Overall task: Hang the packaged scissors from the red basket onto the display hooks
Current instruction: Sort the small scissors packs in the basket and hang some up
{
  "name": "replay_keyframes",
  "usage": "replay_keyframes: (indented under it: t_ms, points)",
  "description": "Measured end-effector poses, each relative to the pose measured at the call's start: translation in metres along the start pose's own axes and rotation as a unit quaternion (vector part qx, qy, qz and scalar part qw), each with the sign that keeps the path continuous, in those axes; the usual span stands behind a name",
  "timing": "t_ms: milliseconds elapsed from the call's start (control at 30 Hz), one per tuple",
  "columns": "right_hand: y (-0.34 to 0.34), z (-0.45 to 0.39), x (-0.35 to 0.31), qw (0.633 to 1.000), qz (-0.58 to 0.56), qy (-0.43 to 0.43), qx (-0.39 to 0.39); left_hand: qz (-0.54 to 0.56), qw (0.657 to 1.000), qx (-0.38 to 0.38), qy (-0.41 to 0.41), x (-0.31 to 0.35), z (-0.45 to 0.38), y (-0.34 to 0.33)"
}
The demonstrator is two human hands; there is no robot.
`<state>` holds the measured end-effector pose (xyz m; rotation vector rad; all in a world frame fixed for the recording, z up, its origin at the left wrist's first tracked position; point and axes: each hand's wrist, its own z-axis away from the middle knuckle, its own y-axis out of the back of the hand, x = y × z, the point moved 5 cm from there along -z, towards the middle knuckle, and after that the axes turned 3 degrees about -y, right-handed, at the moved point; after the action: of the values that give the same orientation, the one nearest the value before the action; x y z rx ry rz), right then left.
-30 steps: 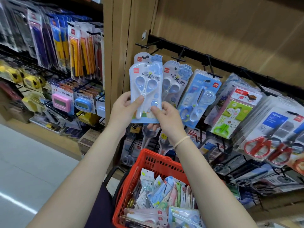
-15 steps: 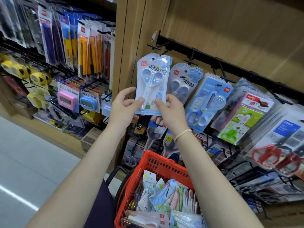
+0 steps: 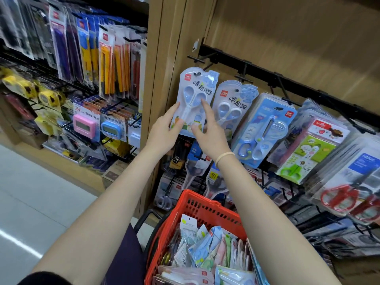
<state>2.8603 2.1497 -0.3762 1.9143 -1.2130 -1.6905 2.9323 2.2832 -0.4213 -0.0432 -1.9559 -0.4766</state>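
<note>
One pack (image 3: 193, 99) sits at the hook between my left hand (image 3: 164, 130) and right hand (image 3: 207, 128), fingers loosely straight against it; many wait in the basket (image 3: 197, 206).

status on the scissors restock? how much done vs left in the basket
Done: several packs hang on the hooks already, such as the matching Clip Joy pack. In hand: the left hand and right hand have straight fingers on a white scissors pack at the leftmost hook; whether its hole is on the hook is unclear. Left: the red basket holds many packs.
</note>
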Motion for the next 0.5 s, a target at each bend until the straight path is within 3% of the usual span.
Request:
replay_keyframes:
  t_ms: [267,500]
  points:
    - [0.01,0.045,0.036,0.997,-0.033,-0.058,-0.036,-0.072,0.996,-0.031,0.033,-0.026,0.052,-0.027]
    - [-0.03,0.174,0.189,0.956,-0.067,-0.274,-0.077,-0.181,0.968,-0.164,0.056,-0.094,0.194,-0.097]
